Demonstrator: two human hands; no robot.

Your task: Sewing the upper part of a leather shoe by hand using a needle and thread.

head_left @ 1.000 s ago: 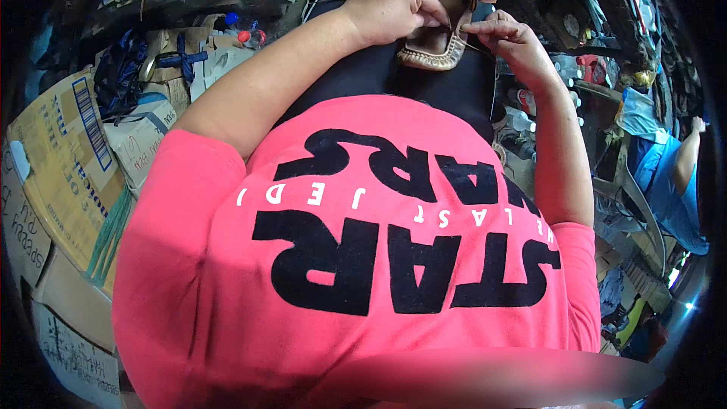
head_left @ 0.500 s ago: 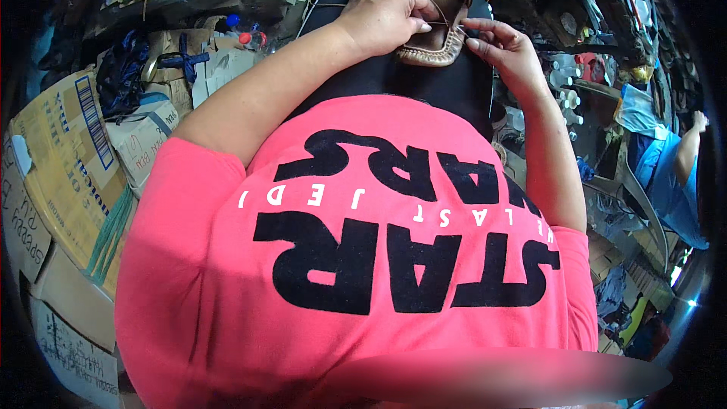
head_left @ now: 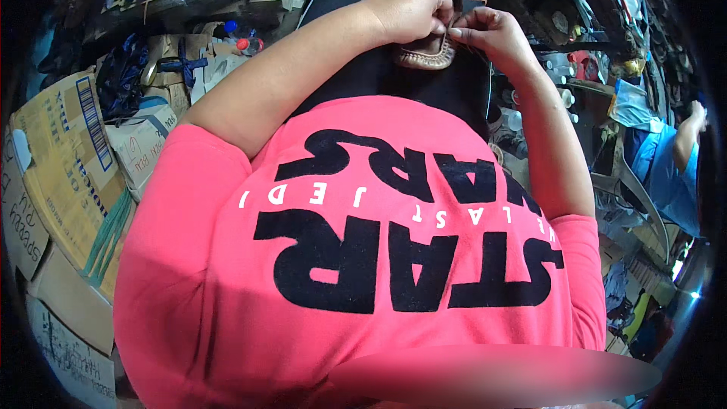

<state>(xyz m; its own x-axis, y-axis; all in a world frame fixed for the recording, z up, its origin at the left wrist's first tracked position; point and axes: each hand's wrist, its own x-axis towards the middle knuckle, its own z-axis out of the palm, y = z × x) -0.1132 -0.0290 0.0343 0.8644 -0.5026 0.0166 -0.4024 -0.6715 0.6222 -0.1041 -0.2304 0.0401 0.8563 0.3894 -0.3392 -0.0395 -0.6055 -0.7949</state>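
Note:
A brown leather moccasin (head_left: 425,57) with pale stitches along its toe seam rests on my dark-trousered lap. My left hand (head_left: 413,7) is closed over its upper, fingers curled and the tips bunched at the opening. From the other side my right hand (head_left: 491,32) pinches thumb and forefinger together at the seam, almost touching the left fingertips. What lies in that pinch is too small to make out. Both hands hide part of the shoe, and the far end of it is cut off by the picture's top edge.
Cardboard boxes (head_left: 64,159) are piled at my left, with green cord (head_left: 110,235) over one. A bottle with a red cap (head_left: 248,46) lies beyond. Several clear bottles (head_left: 560,68) stand at right, near a person in blue (head_left: 666,174).
My right hand has moved left and inward, its fingers drawing together. My left hand has shifted right and slightly down, so the two hands now meet over the shoe.

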